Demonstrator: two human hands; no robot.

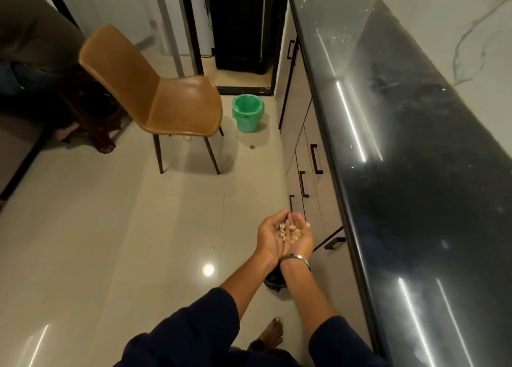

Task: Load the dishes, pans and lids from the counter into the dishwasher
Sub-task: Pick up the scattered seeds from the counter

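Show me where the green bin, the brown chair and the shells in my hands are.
green bin (247, 117), head view, front wall.
brown chair (185, 109), head view, seat.
shells (289, 233), head view, middle of the pile in the cupped palms.

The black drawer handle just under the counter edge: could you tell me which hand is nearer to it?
Right. The right hand is cupped beside the left hand, on the side toward the black drawer handle; the left lies farther out over the floor. Both carry pistachio shells.

Dim indoor light, streaky glare on the counter (401, 117), edges warped.
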